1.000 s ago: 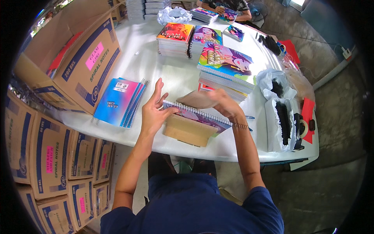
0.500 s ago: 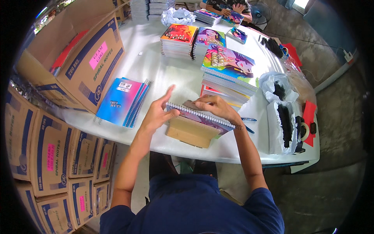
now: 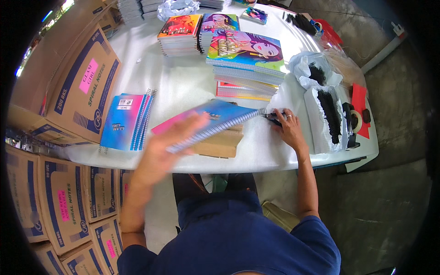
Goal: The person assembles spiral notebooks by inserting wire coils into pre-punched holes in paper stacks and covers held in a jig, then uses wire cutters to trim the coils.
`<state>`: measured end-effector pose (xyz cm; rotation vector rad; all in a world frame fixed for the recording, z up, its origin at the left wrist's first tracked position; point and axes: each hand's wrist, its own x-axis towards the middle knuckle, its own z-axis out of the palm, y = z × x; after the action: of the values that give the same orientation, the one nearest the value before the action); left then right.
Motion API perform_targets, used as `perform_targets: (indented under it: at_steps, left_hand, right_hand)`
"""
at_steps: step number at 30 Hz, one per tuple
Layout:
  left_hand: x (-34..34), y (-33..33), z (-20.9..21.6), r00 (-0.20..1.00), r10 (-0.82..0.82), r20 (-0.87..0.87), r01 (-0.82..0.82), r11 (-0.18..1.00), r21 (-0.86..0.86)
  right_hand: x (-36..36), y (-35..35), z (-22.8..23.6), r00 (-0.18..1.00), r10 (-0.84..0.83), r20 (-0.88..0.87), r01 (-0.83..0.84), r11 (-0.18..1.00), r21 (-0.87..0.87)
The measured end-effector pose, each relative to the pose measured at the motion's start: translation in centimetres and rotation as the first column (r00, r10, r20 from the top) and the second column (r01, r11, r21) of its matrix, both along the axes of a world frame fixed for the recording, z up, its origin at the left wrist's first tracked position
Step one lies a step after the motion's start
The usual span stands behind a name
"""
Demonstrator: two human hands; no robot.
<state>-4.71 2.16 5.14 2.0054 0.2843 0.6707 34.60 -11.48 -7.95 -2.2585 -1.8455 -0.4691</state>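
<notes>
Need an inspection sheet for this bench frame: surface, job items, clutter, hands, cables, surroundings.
Surface: white table, crowded along its far and right sides.
Job's things: blue-and-pink spiral notebook, motion-blurred, above a tan block; small dark tool at the notebook's spiral end.
Clutter: blue-and-pink notebook pile on the left; colourful notebook stacks behind; white bags of black pieces on the right; red sheet.
Grippers: left hand blurred, grasping the notebook; right hand on the tool, grip unclear.
Cables: nothing seen.
Surroundings: printed cardboard cartons on the left, more below the table edge; concrete floor on the right.
</notes>
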Motion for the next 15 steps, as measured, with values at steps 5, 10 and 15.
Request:
perform_targets:
  at_steps: [5,10,15]
  left_hand:
    - [5.6,-4.3,-5.0,0.925,0.375,-0.058,-0.234,0.684,0.690]
    - [6.4,-4.7,-5.2,0.869,0.486,-0.093,-0.267,0.619,0.738]
    - [6.9,-4.6,-5.5,0.871,0.486,-0.075,-0.277,0.612,0.740]
  right_hand:
    - [-2.0,-1.7,-0.4,0.955,-0.197,-0.223,0.211,0.976,0.044]
    - [-13.6,-4.0,7.0,0.770,0.365,-0.524,-0.248,0.927,0.281]
    - [-16.2,-4.1,8.2,0.783,0.422,-0.457,-0.334,0.905,0.264]
